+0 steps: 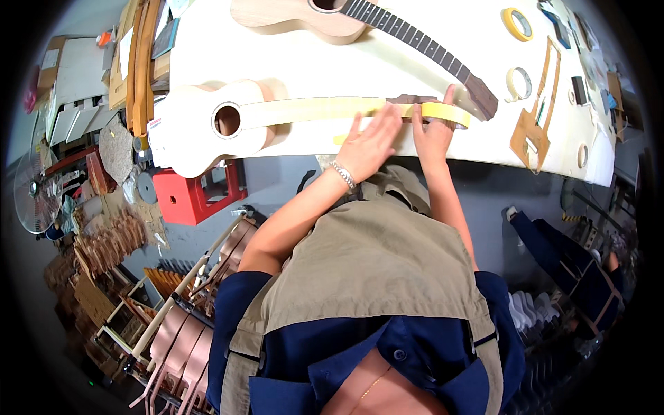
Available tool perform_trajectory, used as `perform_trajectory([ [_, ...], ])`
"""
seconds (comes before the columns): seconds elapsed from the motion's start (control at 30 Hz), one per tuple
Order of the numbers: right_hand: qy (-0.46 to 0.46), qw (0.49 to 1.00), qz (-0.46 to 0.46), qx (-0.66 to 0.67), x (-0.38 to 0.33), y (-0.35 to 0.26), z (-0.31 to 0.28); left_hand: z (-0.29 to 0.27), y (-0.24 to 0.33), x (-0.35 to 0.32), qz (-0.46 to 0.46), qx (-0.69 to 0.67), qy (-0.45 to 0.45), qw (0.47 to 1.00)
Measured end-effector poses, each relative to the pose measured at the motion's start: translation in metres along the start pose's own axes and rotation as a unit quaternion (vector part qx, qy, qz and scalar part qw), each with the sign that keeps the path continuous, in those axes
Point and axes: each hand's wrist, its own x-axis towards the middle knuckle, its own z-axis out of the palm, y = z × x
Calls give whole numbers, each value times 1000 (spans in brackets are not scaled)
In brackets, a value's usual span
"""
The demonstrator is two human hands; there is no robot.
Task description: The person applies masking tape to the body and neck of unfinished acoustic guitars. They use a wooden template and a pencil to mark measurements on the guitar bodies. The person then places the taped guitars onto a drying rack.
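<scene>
An unfinished, pale-wood ukulele (185, 149) lies across the worktable in front of me, body to the left and dark headstock (408, 99) to the right. Pale yellow tape (304, 109) covers its fretboard. My left hand (372, 144) rests on the neck near the headstock, fingers stretched out flat over the tape. In my right hand (433, 142) is a roll of yellow tape (460, 117), held just beyond the headstock, with its index finger pointing away from me. Farther back lies a second ukulele (297, 19), its dark fretted neck uncovered.
On the white worktable (332, 66), tape rolls (517, 24) and a flat wooden template (531, 137) lie at the right. A red stool (181, 197) stands below left, near racks of pinkish instrument bodies (180, 339). A person in dark blue (553, 252) is at the right.
</scene>
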Motion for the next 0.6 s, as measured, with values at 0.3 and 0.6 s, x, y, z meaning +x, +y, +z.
perform_trajectory([
  [0.3, -13, 999, 23, 18, -1, 1, 3, 1, -21, -17, -183, 21, -37, 982],
  [0.6, -21, 999, 24, 27, 2, 1, 3, -13, -4, 16, -286, -486, 143, 814],
])
